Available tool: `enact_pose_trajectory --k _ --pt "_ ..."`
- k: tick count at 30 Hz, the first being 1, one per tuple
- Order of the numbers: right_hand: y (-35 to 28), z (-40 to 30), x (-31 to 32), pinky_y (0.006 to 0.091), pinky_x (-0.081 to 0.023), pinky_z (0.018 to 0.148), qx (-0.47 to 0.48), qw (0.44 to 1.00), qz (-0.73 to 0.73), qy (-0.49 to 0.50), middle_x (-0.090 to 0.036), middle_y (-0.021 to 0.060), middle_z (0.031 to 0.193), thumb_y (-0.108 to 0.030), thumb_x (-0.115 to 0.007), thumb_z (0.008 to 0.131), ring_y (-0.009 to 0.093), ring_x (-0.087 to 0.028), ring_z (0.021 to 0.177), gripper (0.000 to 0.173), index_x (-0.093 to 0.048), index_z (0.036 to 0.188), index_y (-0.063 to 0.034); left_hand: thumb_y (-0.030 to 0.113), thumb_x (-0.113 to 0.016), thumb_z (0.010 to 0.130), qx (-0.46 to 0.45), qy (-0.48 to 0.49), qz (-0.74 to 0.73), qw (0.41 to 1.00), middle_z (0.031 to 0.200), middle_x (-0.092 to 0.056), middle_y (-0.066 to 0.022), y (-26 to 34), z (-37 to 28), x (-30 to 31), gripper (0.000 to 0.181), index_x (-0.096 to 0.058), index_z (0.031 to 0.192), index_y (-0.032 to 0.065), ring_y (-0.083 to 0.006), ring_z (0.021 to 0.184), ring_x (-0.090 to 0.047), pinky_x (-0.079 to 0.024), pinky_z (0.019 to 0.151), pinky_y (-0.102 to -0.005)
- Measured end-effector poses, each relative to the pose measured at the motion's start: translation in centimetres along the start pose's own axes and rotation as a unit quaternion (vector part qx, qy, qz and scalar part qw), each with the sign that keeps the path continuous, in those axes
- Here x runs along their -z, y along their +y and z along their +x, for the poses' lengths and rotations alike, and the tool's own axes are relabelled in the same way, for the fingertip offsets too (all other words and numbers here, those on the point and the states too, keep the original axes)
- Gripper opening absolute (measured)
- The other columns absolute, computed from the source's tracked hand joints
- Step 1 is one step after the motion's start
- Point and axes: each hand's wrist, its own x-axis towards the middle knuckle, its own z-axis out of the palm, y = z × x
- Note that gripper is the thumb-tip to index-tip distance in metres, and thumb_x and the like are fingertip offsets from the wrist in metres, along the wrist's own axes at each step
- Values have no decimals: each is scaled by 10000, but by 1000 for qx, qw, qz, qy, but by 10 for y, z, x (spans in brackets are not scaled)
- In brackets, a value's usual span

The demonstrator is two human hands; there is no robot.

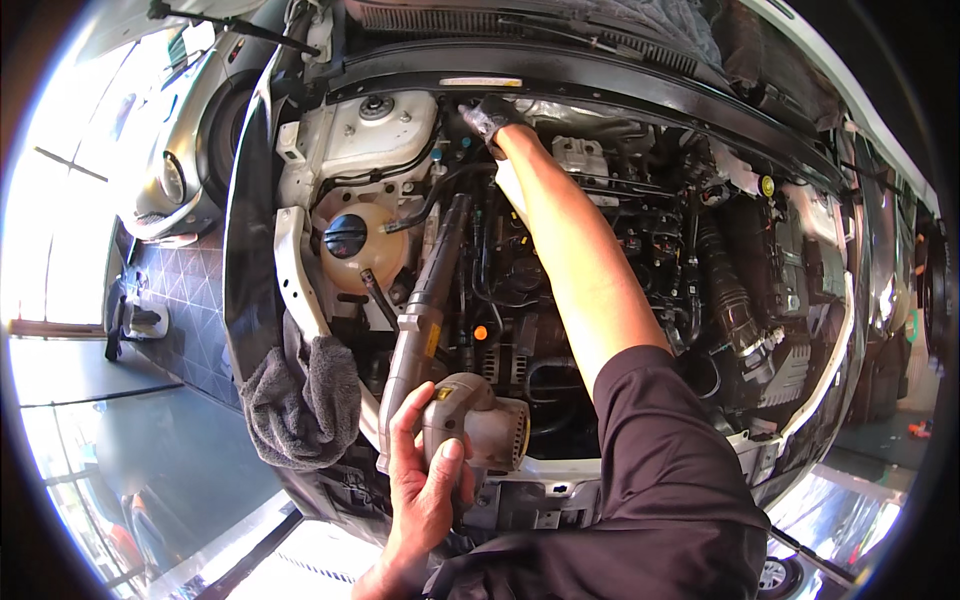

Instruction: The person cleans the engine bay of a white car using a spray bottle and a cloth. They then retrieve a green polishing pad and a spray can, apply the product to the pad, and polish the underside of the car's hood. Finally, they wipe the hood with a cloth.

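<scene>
My left hand (pixel 427 472) grips the handle of a grey electric leaf blower (pixel 469 409). The blower's long nozzle (pixel 424 322) points up into the engine bay of a car. My right hand (pixel 493 118), in a dark glove, reaches to the back of the bay below the rear body panel (pixel 570 81). Its fingers are partly hidden, and whether they hold anything is unclear. A white piece (pixel 512 184) shows beside my right forearm. Left of the nozzle sits a translucent coolant expansion tank (pixel 386 259) with a black cap (pixel 346 236).
A grey towel (pixel 300 401) drapes over the front left corner. A dark fender cover (pixel 251 300) lines the left side. The engine (pixel 517 270), hoses and a corrugated intake duct (pixel 724 277) fill the bay. Another car (pixel 176 150) stands at the left. A hood strut (pixel 232 26) crosses the upper left.
</scene>
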Motion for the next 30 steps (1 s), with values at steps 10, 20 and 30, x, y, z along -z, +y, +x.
enact_pose_trajectory --k 10,20,30 --pt "6 1 -29 484 -223 1233 29 998 -33 45 -230 155 1631 -705 -331 941 364 -241 1502 813 -314 1567 -187 260 -626 1003 16 -29 0 999 924 -614 -111 4 2 22 676 -245 1544 121 -93 560 -544 -450 511 -224" --pt "41 0 -23 453 -431 1103 -45 997 -69 -13 -572 250 1382 -672 -394 961 384 -550 1307 752 -566 1413 -95 222 -591 1025 8 -46 14 999 908 -590 -70 15 -6 26 641 -240 1551 115 -90 543 -535 -442 496 -234" --pt "46 -233 23 387 -541 773 10 935 276 221 -749 197 933 -364 -645 972 290 -731 874 372 -756 1013 -11 173 -569 1041 -127 69 -64 987 924 -592 -44 14 -37 15 572 -273 1529 141 -47 480 -440 -362 427 -203"
